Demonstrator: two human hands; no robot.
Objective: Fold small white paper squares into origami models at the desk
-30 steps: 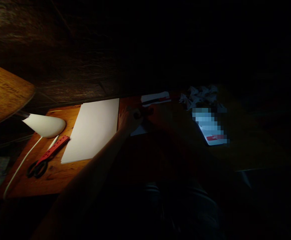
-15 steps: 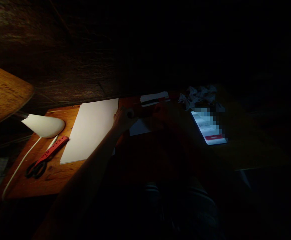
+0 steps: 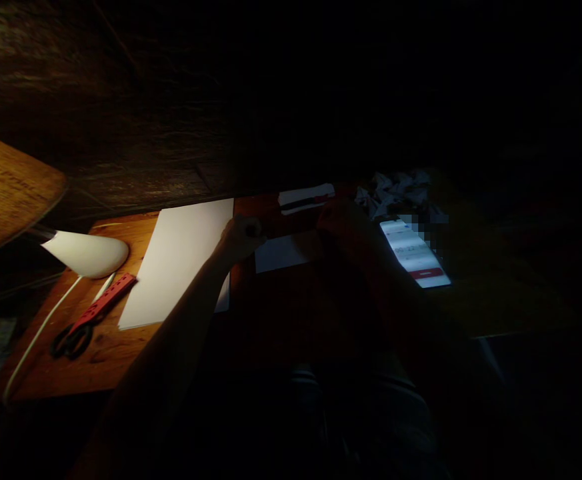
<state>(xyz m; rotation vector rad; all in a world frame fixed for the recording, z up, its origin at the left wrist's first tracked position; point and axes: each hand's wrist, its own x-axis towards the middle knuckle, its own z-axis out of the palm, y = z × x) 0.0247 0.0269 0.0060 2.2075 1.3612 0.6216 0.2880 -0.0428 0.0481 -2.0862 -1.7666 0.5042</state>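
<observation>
My left hand (image 3: 242, 235) is over the right edge of a stack of white sheets (image 3: 181, 247). Its fingers are curled closed, and whatever they may hold is hidden. A smaller piece of white paper (image 3: 285, 253) lies just right of it, between my hands. In deep shadow, my right hand (image 3: 335, 217) is near that paper's right end; its fingers are too dark to read. Beyond both hands, a dark and red slender tool (image 3: 311, 201) rests across some white paper slips (image 3: 295, 193).
A lamp with a white base (image 3: 91, 253) stands on the wooden table (image 3: 105, 367) at left, its cord over the edge. Red-bladed, black-handled scissors (image 3: 101, 307) lie before it. Right are a lit phone (image 3: 415, 257) and several folded paper pieces (image 3: 391, 190). A dark wall rises behind.
My hands have moved apart: the left slightly leftward, the right further right. More of the small paper shows between them. The whole view has shifted slightly.
</observation>
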